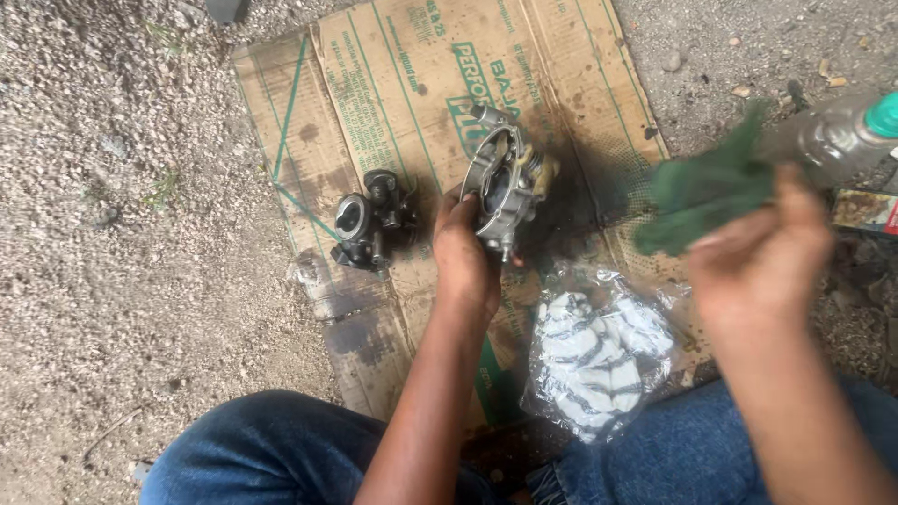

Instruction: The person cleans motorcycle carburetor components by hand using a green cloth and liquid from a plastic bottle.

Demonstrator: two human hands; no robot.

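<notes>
Left hand [465,252] grips carburetor body [505,180] from below; right hand [758,248] pinches green rag [706,192].

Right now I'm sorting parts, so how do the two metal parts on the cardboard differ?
The larger metal part is silvery with a wide round rim and the left hand grips it; the smaller metal part is darker, compact and lies untouched to its left. Both look greasy and sit over the stained cardboard.

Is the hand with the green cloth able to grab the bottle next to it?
Probably not right away. The right hand is close to the bottle, with nothing between them, but its grip is already full with the green cloth, so it would likely need to drop that first.
</notes>
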